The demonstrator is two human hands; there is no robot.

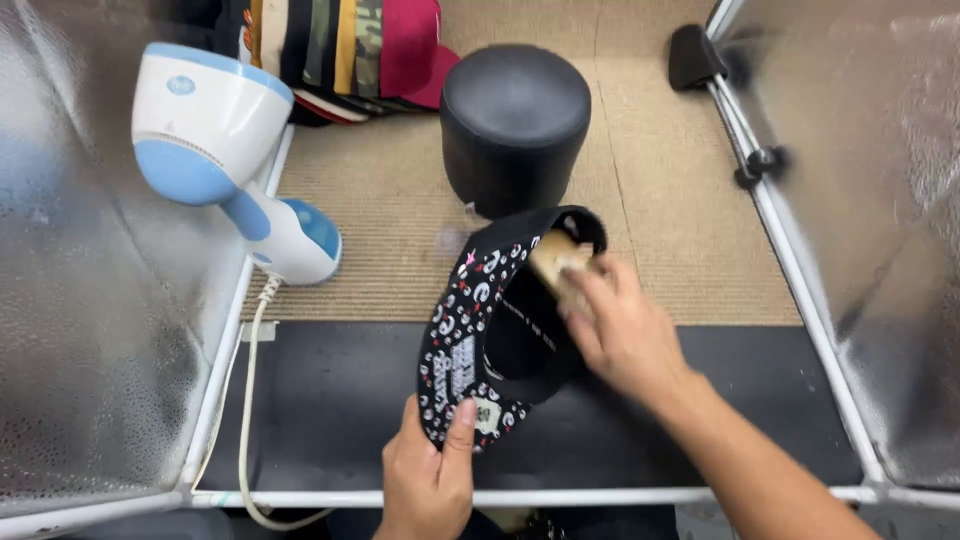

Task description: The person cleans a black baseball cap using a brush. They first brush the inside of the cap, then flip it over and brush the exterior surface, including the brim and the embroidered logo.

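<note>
A black cap with a small white and pink pattern is held upside down above the black mat, its opening turned toward me. My left hand pinches the cap's near edge, thumb on the patterned outside. My right hand reaches into the cap's opening and grips a tan piece of cardboard that sticks out near the far rim. The inside of the cap is dark and partly hidden by my right hand.
A black round cylinder form stands just behind the cap. A white and blue handheld steamer stands at the left, its cord trailing down. A row of stacked caps lines the back. Reflective panels and a white frame enclose the sides.
</note>
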